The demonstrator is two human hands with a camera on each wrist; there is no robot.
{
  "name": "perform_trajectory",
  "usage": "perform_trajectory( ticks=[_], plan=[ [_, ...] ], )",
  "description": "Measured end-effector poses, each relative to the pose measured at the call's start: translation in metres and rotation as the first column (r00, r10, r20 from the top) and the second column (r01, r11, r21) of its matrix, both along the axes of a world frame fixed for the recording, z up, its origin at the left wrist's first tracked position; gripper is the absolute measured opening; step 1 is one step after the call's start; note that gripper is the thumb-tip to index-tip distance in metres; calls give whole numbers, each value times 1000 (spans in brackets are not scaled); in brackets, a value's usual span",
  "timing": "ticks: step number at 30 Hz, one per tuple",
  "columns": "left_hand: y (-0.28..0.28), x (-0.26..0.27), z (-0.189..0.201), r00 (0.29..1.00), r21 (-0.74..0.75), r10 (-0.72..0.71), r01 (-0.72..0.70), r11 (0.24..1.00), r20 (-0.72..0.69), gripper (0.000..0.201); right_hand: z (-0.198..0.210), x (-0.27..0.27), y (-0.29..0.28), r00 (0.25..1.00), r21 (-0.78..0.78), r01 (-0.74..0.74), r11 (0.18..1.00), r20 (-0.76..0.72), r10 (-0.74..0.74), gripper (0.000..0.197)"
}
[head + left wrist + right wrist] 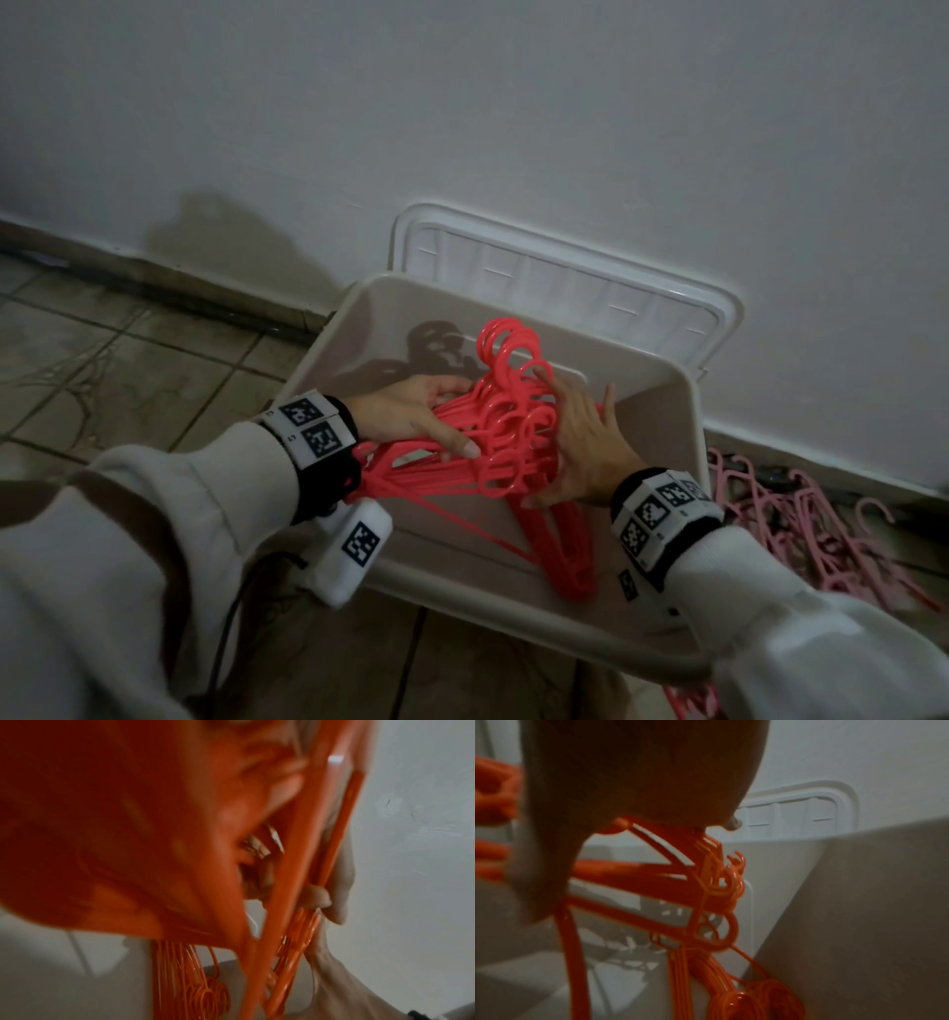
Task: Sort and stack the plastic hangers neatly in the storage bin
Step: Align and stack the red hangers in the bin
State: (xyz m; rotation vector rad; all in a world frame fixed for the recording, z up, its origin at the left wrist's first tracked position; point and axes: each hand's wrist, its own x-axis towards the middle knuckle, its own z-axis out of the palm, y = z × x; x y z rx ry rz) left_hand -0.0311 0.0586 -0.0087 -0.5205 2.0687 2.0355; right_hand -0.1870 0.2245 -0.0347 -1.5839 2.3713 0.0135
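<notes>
A bundle of coral-red plastic hangers (493, 462) lies slanted inside the beige storage bin (513, 619), hooks toward the far wall. My left hand (411, 416) grips the bundle's left arms, thumb over the top. In the left wrist view, curled fingers (317, 896) wrap the red hangers (282, 882). My right hand (585, 447) lies on the hanger necks with fingers spread and fairly straight. In the right wrist view, the palm of my right hand (641, 770) sits above the hangers (706, 902).
The bin's white lid (565, 267) leans against the wall behind it. A loose pile of pale pink hangers (801, 524) lies on the tiled floor to the right of the bin, and more pink plastic (688, 699) shows by its near right corner.
</notes>
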Motion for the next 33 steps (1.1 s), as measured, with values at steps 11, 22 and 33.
perform_trajectory(
  ticks=[11, 22, 33],
  plan=[
    [3, 4, -7, 999, 41, -13, 12, 999, 42, 55, 15, -11, 6, 993, 108, -101, 989, -50, 107, 110],
    [-13, -17, -1, 874, -500, -299, 468, 729, 382, 74, 23, 0, -5, 977, 112, -64, 992, 208, 40, 47],
    [-40, -43, -26, 755, -753, -236, 648, 118, 612, 22, -26, -1, -44, 820, 288, -123, 950, 568, -66, 19]
  ],
)
